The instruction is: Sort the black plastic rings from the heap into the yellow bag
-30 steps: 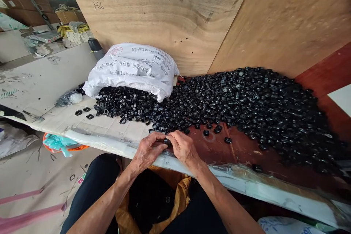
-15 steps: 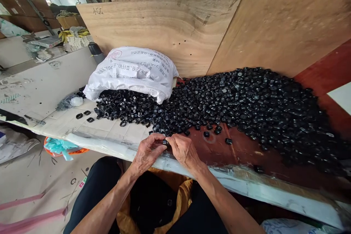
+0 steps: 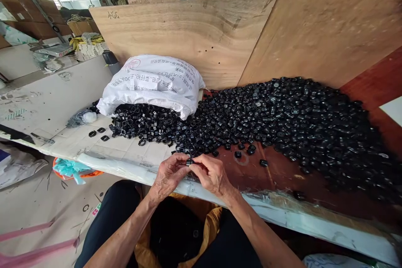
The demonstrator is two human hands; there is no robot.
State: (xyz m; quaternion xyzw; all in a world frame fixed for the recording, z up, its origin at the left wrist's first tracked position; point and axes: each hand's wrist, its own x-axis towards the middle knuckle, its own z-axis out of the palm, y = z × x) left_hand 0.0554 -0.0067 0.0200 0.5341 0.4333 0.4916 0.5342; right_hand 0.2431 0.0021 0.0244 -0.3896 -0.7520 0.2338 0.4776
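Between the fingertips of both hands is a small round black plastic part (image 3: pixel 189 162), partly covered by the fingers. My left hand (image 3: pixel 169 175) pinches it from the left, and my right hand (image 3: pixel 212 174) pinches it from the right. Both are just above the table's front edge. Beyond them lies a heap of black rings (image 3: pixel 150 121), spilling out below a white woven sack (image 3: pixel 153 81). To the right spreads a large pile of black cap-like parts (image 3: pixel 282 113). A few loose black caps (image 3: pixel 264 163) lie near my right hand.
A plywood board (image 3: pixel 188 29) stands behind the piles. The table's front edge (image 3: pixel 119 170) is wrapped in plastic. Below my hands, an open yellow sack (image 3: pixel 211 222) with a dark inside sits between my legs. A dark bottle (image 3: pixel 110 60) stands left of the white sack.
My right fingers have shifted slightly on the black part, with the thumb now stretched toward the left hand. Both hands stay in the same place; the view has moved very slightly.
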